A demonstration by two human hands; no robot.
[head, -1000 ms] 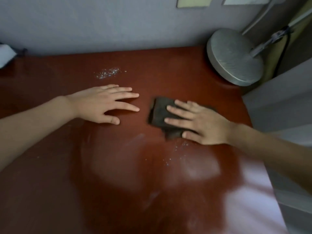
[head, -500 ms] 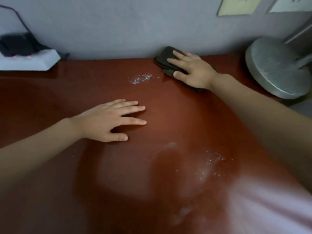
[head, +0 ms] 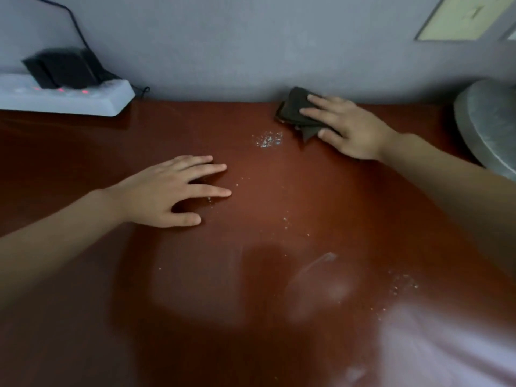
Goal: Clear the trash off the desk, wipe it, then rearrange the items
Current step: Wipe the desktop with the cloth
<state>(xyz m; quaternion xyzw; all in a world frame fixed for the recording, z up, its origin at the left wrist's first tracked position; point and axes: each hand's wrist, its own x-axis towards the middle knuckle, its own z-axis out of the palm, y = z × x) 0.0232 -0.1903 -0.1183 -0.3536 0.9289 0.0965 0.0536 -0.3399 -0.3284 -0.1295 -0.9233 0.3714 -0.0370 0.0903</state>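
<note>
A dark folded cloth point(head: 293, 108) lies at the back of the red-brown desk point(head: 251, 289), close to the wall. My right hand point(head: 349, 129) presses flat on it with straight fingers. A small patch of pale crumbs point(head: 266, 139) sits just left of and in front of the cloth. My left hand point(head: 173, 191) rests flat on the desk to the left of centre, fingers spread, holding nothing. More scattered specks point(head: 402, 283) lie near the front right.
A white power strip point(head: 64, 97) with a black adapter point(head: 64, 68) plugged in lies at the back left against the grey wall. A round metal lamp base point(head: 488, 124) stands at the back right. Papers point(head: 463, 18) hang on the wall above.
My right hand has pushed the cloth from the desk's middle to the back edge by the wall. The left hand has stayed flat in place. The view has shifted left, showing the power strip.
</note>
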